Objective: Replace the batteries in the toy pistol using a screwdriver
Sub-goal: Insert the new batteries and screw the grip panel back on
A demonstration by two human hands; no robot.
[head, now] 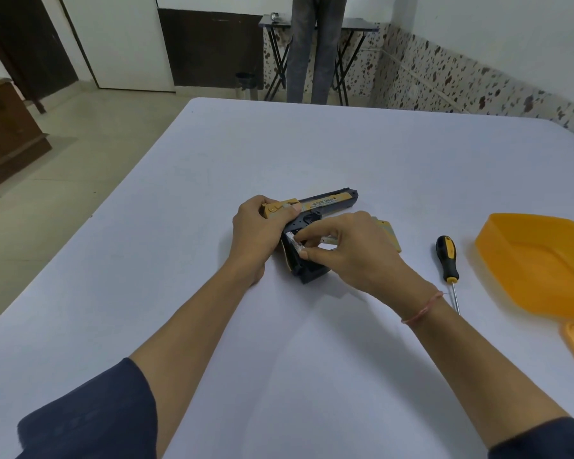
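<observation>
Battery work at the toy pistol's (pixel 325 207) open grip

The pistol lies on the tabletop (pixel 312 144), its rear gripped by the left hand (pixel 256 233). The right hand (pixel 355 250) pinches a battery (pixel 294 244) in the grip compartment; removal or insertion is unclear. Next it likely needs a clean, level lift or seating. The screwdriver (pixel 447 256) lies right of the pistol.

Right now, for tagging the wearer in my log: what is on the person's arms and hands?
The left hand and right hand are bare: no gloves. Dark navy sleeves end near the elbows. A thin pinkish thread band circles the right wrist.
</observation>
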